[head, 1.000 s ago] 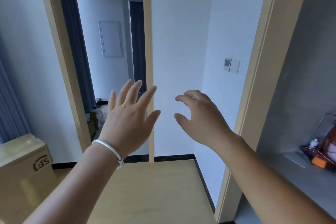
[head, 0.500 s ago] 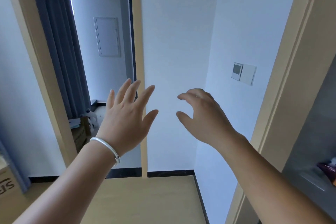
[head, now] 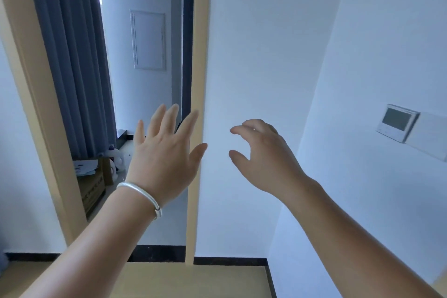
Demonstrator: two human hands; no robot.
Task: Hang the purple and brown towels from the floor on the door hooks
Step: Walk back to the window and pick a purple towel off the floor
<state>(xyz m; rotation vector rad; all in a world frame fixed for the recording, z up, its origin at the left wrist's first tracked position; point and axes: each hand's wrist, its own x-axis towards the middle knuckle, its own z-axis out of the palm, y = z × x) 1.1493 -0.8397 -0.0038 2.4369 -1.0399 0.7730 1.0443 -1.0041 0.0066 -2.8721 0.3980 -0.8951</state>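
Pale wood is framing the doorway (head: 36, 94) ahead, its smooth jambs running tall and straight beside flat white walls and a black skirting strip. The left hand (head: 162, 159), a plain silver bangle (head: 141, 195) circling its wrist, is reaching forward with straight, spread fingers and holding nothing; the right hand (head: 263, 159) is hovering beside it, fingers loosely curled like a claw, also gripping nothing. Neither towel is showing anywhere, nor any door hooks. Pleated grey-blue curtains (head: 70, 60) are hanging past the doorway above a cardboard box (head: 92, 189) and a white jug (head: 118, 157), and a square thermostat (head: 396, 122) is sitting on the right wall. Compared with half a second ago, the doorway is looming larger and the wooden frame at far right is gone from sight.
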